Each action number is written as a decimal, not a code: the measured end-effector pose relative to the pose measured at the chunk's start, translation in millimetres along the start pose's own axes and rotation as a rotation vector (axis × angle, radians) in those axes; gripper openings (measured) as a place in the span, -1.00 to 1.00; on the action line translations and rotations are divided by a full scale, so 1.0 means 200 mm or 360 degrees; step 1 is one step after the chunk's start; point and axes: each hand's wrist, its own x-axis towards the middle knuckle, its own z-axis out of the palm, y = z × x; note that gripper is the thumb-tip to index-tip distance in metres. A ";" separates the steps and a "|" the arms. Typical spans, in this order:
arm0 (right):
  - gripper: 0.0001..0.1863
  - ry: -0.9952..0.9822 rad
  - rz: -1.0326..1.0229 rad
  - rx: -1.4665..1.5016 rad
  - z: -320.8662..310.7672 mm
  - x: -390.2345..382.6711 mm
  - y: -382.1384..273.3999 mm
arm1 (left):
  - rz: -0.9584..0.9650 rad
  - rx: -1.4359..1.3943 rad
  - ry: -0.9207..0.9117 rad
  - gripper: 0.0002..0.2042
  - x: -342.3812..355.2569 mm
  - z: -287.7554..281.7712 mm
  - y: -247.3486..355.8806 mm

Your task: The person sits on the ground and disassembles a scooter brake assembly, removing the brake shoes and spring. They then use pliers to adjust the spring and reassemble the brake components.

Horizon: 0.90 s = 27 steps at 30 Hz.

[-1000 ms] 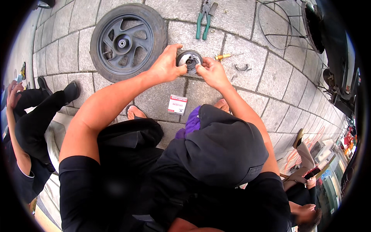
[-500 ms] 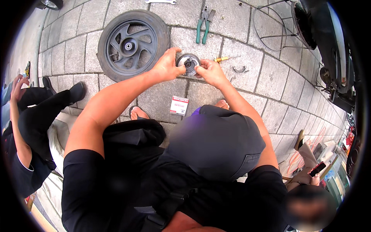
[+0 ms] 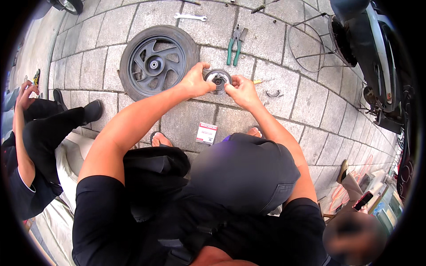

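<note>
Step in hand, by judgement: two-handed thumb work on a round metal part [image 3: 218,81], sited between the hands. Right hand [image 3: 242,91] pinches its right edge. Left hand [image 3: 196,83]: thumb at opposite edge, forefinger spread; remaining grip hidden, cannot tell. Screwdriver [image 3: 258,81] and curved piece [image 3: 273,95] lie right of right hand. Next move seems to call for steady thumb pressure.

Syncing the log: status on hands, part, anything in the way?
Left hand, right hand gripping opposite sides of round metal part. Part's open face visible. Wheel close by left hand, screwdriver by right; neither blocking.
</note>
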 end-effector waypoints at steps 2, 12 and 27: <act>-0.51 -0.0115 -0.0029 0.0013 -0.05 0.01 -0.10 | -0.0080 -0.0174 -0.0079 -0.21 -0.03 -0.07 0.06; -0.56 -0.0362 -0.0362 -0.0437 -0.14 0.11 -0.81 | 0.0099 -0.0842 0.0025 -0.33 -0.22 -0.43 0.29; -0.41 -0.0288 -0.0362 -0.0548 0.02 0.20 -0.69 | 0.0063 -0.0459 0.0372 -0.31 -0.23 -0.34 0.14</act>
